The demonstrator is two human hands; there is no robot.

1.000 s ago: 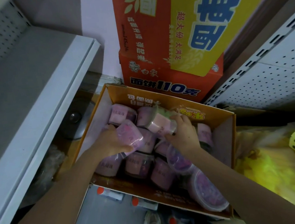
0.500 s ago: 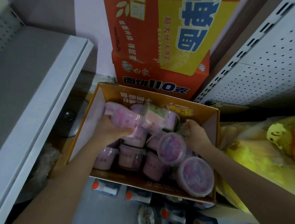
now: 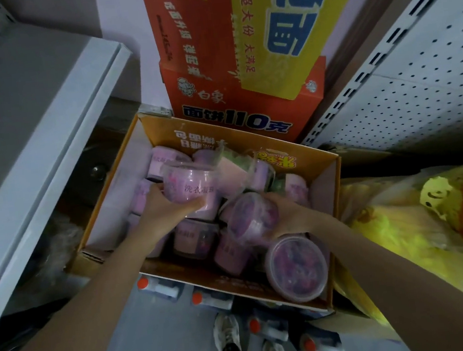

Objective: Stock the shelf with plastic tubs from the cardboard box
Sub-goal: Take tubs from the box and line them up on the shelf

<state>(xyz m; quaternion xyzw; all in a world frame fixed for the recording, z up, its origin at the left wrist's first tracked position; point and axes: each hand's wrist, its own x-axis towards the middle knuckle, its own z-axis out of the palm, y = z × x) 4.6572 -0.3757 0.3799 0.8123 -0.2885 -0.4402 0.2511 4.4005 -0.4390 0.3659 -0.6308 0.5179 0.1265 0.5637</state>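
Your left hand (image 3: 167, 208) is wrapped around 1 pink tub (image 3: 190, 187), gripping it on its side above the others in the cardboard box (image 3: 324, 193). Your right hand (image 3: 292, 214) clasps a 2nd tub (image 3: 251, 216), lid tipped toward you, over the box's right half. More tubs fill the box. The grey shelf (image 3: 46, 133) sits left of the box.
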